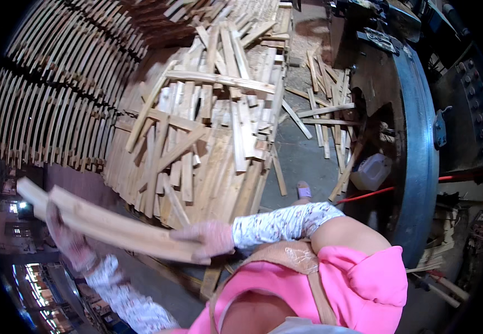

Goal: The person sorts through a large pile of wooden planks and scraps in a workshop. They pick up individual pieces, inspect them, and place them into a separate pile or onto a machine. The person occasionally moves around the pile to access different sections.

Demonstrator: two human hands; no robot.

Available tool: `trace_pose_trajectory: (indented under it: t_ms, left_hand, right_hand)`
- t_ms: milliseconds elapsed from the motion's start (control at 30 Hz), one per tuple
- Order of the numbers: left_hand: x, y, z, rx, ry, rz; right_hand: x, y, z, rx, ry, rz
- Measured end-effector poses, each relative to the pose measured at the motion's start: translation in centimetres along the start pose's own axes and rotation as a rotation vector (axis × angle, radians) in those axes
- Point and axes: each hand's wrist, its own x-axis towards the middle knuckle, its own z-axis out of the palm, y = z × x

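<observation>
Two pale wooden boards, one lying partly over the other, are held in front of me at the lower left. My left hand, in a pinkish glove, is closed around them near their far left end. At the near right end my right hand grips them, its fingers over the board's edge. The boards tilt, with the left end farther from me, and they look slightly blurred. Beyond them lies a heap of loose wooden strips at many angles on a low wooden stack.
Tall stacks of wooden slats stand at the left. More strips lie scattered on the floor to the right, beside a white plastic jug. A large machine with a curved blue-grey edge and a red hose are at the right.
</observation>
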Motion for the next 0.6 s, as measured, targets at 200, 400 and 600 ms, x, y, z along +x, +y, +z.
trace_pose_trajectory:
  t_ms: [200,400,600]
  left_hand:
    - [10.7,9.8,27.9,-0.982,-0.202,-0.432]
    - [11.1,17.8,44.4,-0.972,-0.169,-0.693]
    - [10.7,16.2,45.3,-0.959,-0.145,-0.711]
  right_hand:
    - [-15.1,-1.6,-13.6,0.018,0.622,0.044]
    - [-39.6,-1.2,-24.0,-0.313,1.493,0.145]
    - [-55.3,-5.8,-25.0,-1.327,1.621,1.082]
